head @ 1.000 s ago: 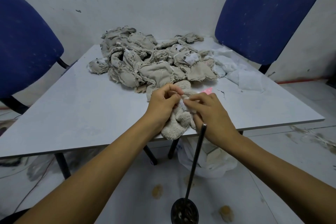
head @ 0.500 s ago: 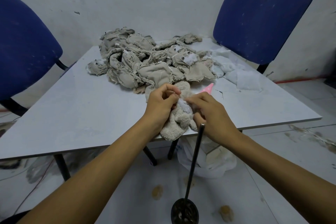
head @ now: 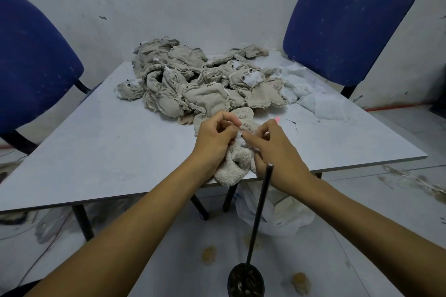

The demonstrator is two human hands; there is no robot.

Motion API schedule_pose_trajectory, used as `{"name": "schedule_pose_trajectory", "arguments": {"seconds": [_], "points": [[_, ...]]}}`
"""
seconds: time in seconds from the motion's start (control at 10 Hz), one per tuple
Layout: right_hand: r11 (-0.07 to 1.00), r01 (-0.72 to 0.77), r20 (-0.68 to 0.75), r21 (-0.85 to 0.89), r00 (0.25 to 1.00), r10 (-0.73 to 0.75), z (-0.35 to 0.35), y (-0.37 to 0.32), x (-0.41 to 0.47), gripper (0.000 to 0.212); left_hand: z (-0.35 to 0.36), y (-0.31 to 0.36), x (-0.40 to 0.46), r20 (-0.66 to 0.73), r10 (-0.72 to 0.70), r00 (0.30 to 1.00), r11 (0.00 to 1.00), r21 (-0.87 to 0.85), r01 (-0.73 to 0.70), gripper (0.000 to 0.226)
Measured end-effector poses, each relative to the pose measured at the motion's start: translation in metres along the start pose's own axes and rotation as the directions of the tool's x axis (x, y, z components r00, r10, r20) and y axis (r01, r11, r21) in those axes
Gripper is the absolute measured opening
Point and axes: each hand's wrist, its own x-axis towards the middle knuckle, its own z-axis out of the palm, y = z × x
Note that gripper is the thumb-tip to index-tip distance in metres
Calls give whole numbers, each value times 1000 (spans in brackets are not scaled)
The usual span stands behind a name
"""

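Toy point(head: 237, 164) between left hand point(head: 214, 136), right hand point(head: 277, 152)

— What colour is the plush toy point(head: 239, 159) at the table's near edge?
— Sandy beige, with a white tuft of stuffing point(head: 241, 139) showing.
— And the heap of skins point(head: 193, 84) toward the far edge?
— Duller grey-beige, with white patches and dark dot eyes. The wadding point(head: 313, 101) by the far right corner is white, the table point(head: 108, 142) pale grey, and the chair point(head: 350, 21) beyond is deep blue, flecked pale.

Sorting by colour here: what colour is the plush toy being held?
Beige; the plush toy shows best in the head view.
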Motion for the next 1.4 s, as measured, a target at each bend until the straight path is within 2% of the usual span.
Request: {"name": "schedule_pose_trajectory", "arguments": {"seconds": [0.1,0.2,0.3,0.4,0.5,0.6,0.7,0.8,0.9,1.0,1.1,1.2,1.3,1.4], "points": [[996,72,-79,48,995,-68,-8,0,-5,50,0,-1,0,-4,3,1000,1000,5,-3,31],[994,106,-98,0,990,-106,-7,2,-6,44,0,-1,-1,4,20,1000,999,39,-20,29],[990,68,-38,-120,997,-73,-2,-3,-4,44,1,1,-2,19,37,999,997,63,-38,28],[992,105,-27,-66,994,-107,-5,-2,-5,61,2,1,-3,15,46,999,997,66,-47,28],[995,94,-92,21,992,-92,-8,1,-7,57,0,0,-2,-11,40,999,997,71,-40,29],[995,86,-110,-40,990,-90,-4,-3,-7,29,1,-2,-2,-9,40,999,995,95,-39,29],[1000,-4,-56,2,998,4,-2,-1,1,28,2,-2,-1,-13,38,999,994,100,-36,29],[987,23,22,-159,1000,-20,-1,-1,1,42,1,-2,-1,-7,37,999,995,98,-36,30],[998,37,-119,-55,992,-44,-4,1,-6,33,1,-2,-2,10,50,999,993,110,-51,30],[997,30,-30,-65,999,-32,-6,0,-4,31,2,-2,-4,29,76,997,982,171,-80,30],[974,101,91,-204,992,-84,-8,0,3,39,5,1,-9,46,120,992,948,290,-128,25],[998,-58,-24,-25,998,57,-15,5,5,33,4,9,-10,120,137,983,860,478,-178,15],[951,-294,-73,-96,955,288,-27,20,9,30,0,11,-4,140,232,963,518,820,-244,29],[959,-282,100,-1,955,281,-36,22,15,70,-4,8,8,72,54,996,495,864,-90,51]]}}
